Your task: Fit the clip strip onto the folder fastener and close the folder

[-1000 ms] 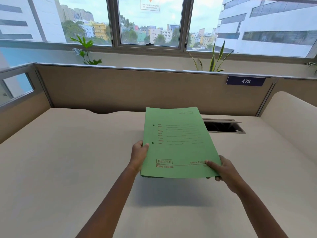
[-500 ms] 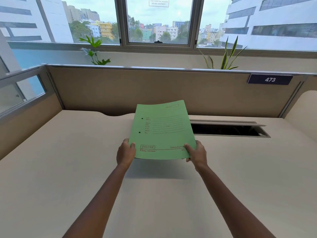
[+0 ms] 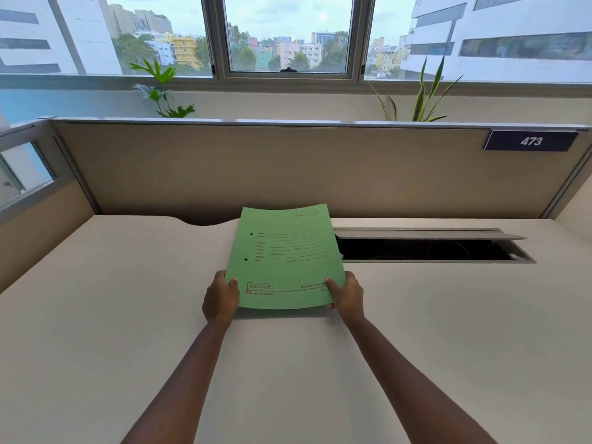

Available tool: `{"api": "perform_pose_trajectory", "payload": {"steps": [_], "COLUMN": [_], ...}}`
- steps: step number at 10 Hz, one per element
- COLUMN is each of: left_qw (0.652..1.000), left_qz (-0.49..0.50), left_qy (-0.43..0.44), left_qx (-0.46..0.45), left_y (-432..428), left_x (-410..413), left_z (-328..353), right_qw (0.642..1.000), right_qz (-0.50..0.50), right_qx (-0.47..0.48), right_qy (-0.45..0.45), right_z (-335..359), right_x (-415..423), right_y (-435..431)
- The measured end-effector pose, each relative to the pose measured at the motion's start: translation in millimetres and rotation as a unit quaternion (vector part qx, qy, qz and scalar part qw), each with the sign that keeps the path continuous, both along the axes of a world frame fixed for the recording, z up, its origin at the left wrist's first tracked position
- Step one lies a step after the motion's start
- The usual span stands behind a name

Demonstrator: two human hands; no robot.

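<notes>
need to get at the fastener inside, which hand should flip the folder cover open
Probably the right hand. It grips the green folder at the corner away from the punched holes, likely the free edge. The left hand sits on the hole side and can steady it.

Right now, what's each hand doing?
Left hand: closed on the green folder's near left corner.
Right hand: closed on its near right corner.

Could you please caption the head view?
Both hands, left and right, hold a closed green folder over the desk.

Beige desk [image 3: 96, 315] w/ open cable slot [image 3: 426, 249], partition [image 3: 288, 168] w/ "473" plate [image 3: 531, 141], two plants [image 3: 160, 88] on sill.
</notes>
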State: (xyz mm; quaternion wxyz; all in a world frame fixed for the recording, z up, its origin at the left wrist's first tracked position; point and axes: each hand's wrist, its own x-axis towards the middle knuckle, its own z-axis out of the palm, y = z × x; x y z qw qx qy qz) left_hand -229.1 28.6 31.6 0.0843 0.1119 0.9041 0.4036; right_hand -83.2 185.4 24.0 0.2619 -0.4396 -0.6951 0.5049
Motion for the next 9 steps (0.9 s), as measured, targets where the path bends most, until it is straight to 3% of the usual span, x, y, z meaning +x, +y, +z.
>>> {"api": "perform_pose_trajectory", "payload": {"steps": [3,6,9], "left_qw": [0.997,0.988,0.97], "left_qz": [0.014,0.019,-0.003], "left_qy": [0.046,0.09,0.161], "left_qx": [-0.056,-0.12,-0.181], "left_y": [7,7,8], "left_x": [-6,-7,18], "left_z": [-21,-23,-11], "right_qw": [0.992,0.955,0.925], "right_qz": [0.011,0.03,0.038], "right_qx": [0.049,0.148,0.25], "right_qy": [-0.12,-0.256,-0.285], "right_z": [-14,-12,-5], "right_x": [-11,-13,26], "right_y": [10,7,7]}}
